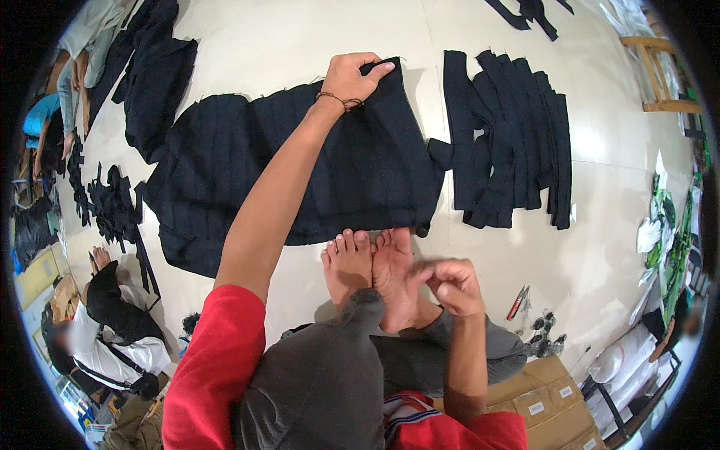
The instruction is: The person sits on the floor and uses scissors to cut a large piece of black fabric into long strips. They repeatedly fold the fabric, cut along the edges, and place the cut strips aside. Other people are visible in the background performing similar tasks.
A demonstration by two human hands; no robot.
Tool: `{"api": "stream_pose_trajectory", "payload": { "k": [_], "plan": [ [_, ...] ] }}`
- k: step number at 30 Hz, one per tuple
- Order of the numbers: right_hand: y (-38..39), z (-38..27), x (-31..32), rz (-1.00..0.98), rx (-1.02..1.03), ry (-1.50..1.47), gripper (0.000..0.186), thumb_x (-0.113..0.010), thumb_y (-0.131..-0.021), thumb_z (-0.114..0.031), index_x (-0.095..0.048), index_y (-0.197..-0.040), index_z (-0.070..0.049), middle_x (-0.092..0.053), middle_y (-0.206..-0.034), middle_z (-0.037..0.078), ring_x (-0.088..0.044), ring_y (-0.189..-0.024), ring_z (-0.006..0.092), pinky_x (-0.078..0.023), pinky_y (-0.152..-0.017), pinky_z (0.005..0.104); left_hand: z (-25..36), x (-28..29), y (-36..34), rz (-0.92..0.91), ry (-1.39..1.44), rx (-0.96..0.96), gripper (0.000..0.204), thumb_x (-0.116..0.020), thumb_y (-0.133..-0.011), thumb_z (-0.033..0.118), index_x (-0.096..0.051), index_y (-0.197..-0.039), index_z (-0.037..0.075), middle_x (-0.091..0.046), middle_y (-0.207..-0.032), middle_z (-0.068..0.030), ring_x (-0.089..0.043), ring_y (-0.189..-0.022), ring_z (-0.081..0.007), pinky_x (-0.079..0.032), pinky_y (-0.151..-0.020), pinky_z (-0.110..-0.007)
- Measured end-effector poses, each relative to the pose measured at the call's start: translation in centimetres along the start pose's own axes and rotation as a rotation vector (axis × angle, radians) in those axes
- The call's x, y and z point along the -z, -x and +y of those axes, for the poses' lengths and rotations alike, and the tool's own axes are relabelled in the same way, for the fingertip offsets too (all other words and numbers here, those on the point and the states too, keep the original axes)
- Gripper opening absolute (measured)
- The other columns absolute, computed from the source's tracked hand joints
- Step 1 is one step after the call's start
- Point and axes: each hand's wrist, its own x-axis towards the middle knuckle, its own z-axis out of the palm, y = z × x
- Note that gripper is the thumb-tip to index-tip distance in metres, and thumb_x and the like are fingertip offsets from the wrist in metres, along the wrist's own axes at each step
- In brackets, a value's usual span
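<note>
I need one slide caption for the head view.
Left hand touching far corner of wide black fabric on a pale smooth floor, right hand near bare feet.

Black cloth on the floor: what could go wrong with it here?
The left hand touches the black cloth only near its far right corner, so a pull might skew the rest. The bare feet sit at its near edge and could drag it. A tab on its right side reaches the neighbouring black strips, which might get disarranged.
</note>
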Motion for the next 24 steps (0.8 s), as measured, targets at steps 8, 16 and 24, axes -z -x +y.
{"api": "stream_pose_trajectory", "payload": {
  "k": [8, 16, 24],
  "plan": [
    [-6.1, -2.3, -2.7, 0.554, -0.069, 1.574, 0.034, -0.068, -0.087, -0.017, -0.063, -0.115, 0.002, -0.065, -0.099, 0.023, -0.066, -0.093, 0.0359, -0.053, -0.079, 0.0414, -0.4, 0.4, 0.0, 0.015, -0.037, 0.0, 0.033, -0.072, -0.086, 0.038, -0.076, -0.092, 0.006, -0.073, -0.081, -0.014, -0.068, -0.068, -0.0252, -0.053, -0.066, -0.034],
    [-2.3, 2.7, -0.4, 0.712, 0.037, 1.248, 0.04, -0.071, -0.089, -0.02, -0.051, -0.062, 0.003, -0.044, -0.05, 0.01, -0.037, -0.046, 0.0146, -0.03, -0.045, 0.0331, 0.3, 1.1, 0.0, 0.016, -0.09, 0.08, 0.035, -0.073, -0.084, 0.037, -0.076, -0.091, 0.003, -0.074, -0.083, -0.0157, -0.071, -0.077, -0.0278, -0.054, -0.074, -0.035],
    [0.9, 5.9, -2.2, 0.869, -0.05, 0.644, 0.055, -0.07, -0.093, -0.018, -0.033, -0.054, -0.007, -0.031, -0.054, -0.007, -0.025, -0.054, 0.0041, -0.016, -0.048, 0.0273, -0.7, 1.4, 0.4, 0.062, -0.077, 0.063, 0.029, -0.074, -0.084, 0.034, -0.078, -0.088, 0.005, -0.072, -0.074, -0.0138, -0.067, -0.063, -0.0231, -0.054, -0.067, -0.034]
  ]
}}
